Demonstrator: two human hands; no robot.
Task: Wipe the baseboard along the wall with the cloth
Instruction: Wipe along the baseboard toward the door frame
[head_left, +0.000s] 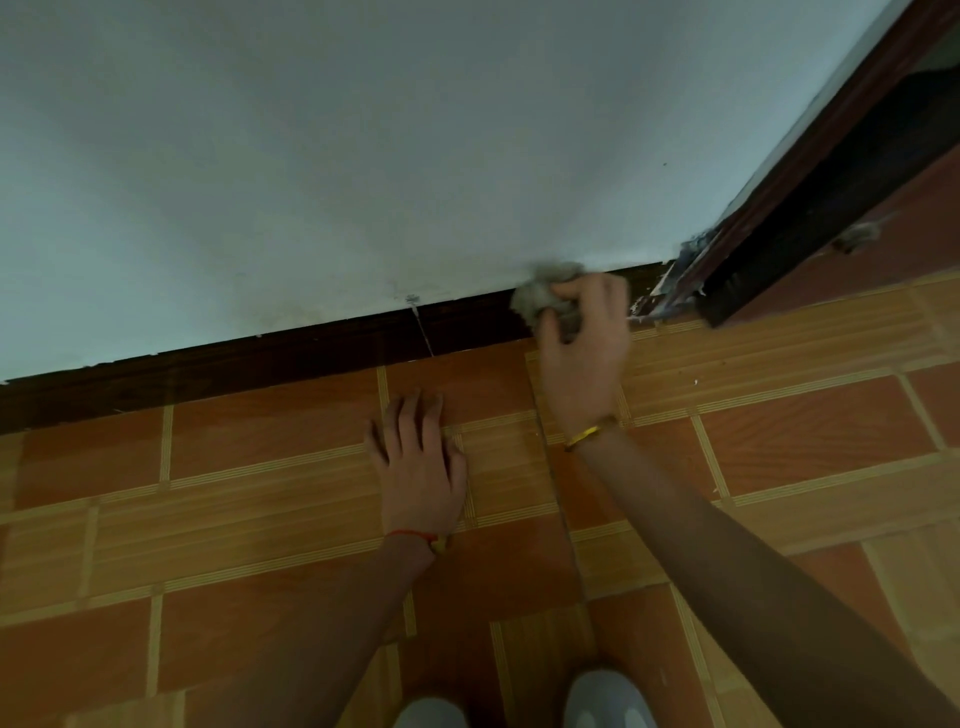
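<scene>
Right hand (584, 353): reaching forward to the foot of the wall, its grip closing around a bunched grey cloth (545, 291), fingers curled over the wad and pressing it to the dark strip.
Cloth: sitting crumpled against the top edge of the baseboard (260, 358), where the strip is meeting the pale wall (363, 156); part of it is showing above and to the left of the knuckles, the rest is hiding under the fingers.
Left hand (421, 467): lying flat on the tiled floor (260, 519), palm down, fingers spreading toward the baseboard, its grip holding nothing.
Baseboard: running as a dark brown band from the left edge up toward the right, ending near a dark wooden door frame (810, 171), whose foot is showing chipped paint.
Wrists: a gold bangle (592, 431) is circling the right one, a red thread (413, 535) the left.
Shoes: two light-coloured toes (608, 701) are peeking in at the bottom edge, between the forearms.
Floor: orange and tan tiles, lying in a brick-like pattern.
</scene>
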